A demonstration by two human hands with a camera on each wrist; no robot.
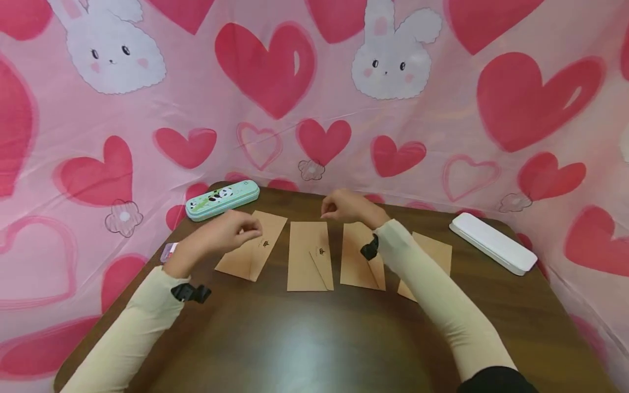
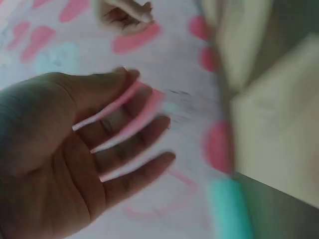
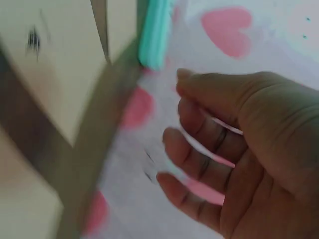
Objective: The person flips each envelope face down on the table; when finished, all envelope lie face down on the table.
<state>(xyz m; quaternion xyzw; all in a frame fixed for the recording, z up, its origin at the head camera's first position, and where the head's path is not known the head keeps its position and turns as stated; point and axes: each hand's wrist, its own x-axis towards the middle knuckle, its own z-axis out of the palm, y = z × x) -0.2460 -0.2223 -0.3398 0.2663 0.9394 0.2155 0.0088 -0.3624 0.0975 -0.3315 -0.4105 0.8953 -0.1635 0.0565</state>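
Observation:
Several brown envelopes lie in a row on the table. My left hand (image 1: 223, 234) is raised over the leftmost envelope (image 1: 245, 262); in the left wrist view that hand (image 2: 84, 149) has relaxed, slightly bent fingers and holds nothing. Higher up, my right hand (image 1: 351, 206) hovers near the far edges of the second envelope (image 1: 307, 262) and the third envelope (image 1: 356, 270). The right wrist view shows this hand (image 3: 239, 144) empty too, fingers loosely bent. Part of the rightmost envelope (image 1: 434, 254) is hidden behind the right sleeve.
A mint pencil case (image 1: 223, 199) with a panda stands at the table's back left, and a white case (image 1: 493, 243) at the right. A small purple-and-white item (image 1: 168, 251) lies by the left edge. Behind the table (image 1: 304, 338) hangs a pink cloth (image 1: 275, 136) with hearts and rabbits.

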